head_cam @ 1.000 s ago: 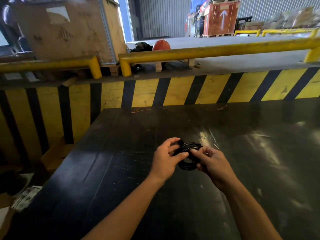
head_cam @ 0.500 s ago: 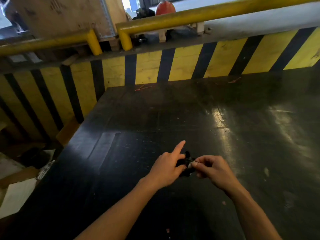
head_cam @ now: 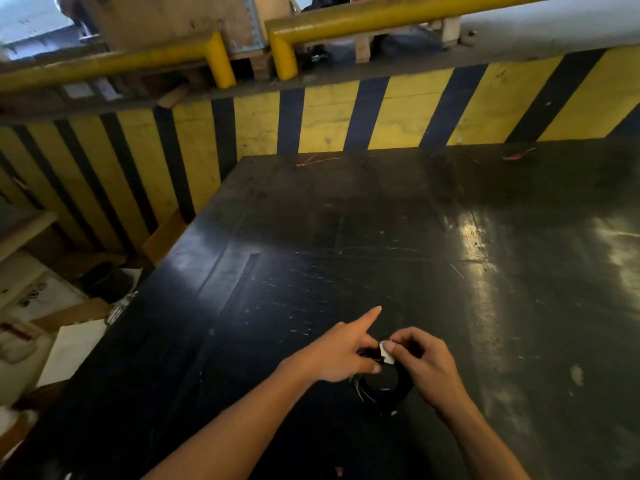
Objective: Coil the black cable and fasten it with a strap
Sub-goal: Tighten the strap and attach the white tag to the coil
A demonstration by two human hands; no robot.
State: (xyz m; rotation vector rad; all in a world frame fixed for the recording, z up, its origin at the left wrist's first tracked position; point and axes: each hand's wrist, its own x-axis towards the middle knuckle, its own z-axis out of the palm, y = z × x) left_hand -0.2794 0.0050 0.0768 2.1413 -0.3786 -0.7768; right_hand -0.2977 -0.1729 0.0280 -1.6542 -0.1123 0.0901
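Observation:
A small black coiled cable [head_cam: 384, 389] hangs between both hands just above the dark table [head_cam: 346, 254]. My left hand [head_cam: 337, 355] pinches the coil's top with thumb and lower fingers, while the index finger points straight out. My right hand [head_cam: 424, 363] grips the coil's right side. Its thumb presses a small white strap end [head_cam: 387, 353] at the top of the coil. Thin light wire ends show at the coil's lower left. Much of the coil is hidden behind the fingers.
A yellow-and-black striped barrier [head_cam: 311, 123] backs the table, with yellow rails [head_cam: 363, 24] above it. Thin red wire scraps [head_cam: 317, 161] lie at the table's far edge. Boxes and white packaging [head_cam: 52, 306] sit on the floor to the left.
The hands and coil have come nearer to me and lower in view as the camera tilted down. The left index finger has straightened, and the white strap end now shows under the right thumb.

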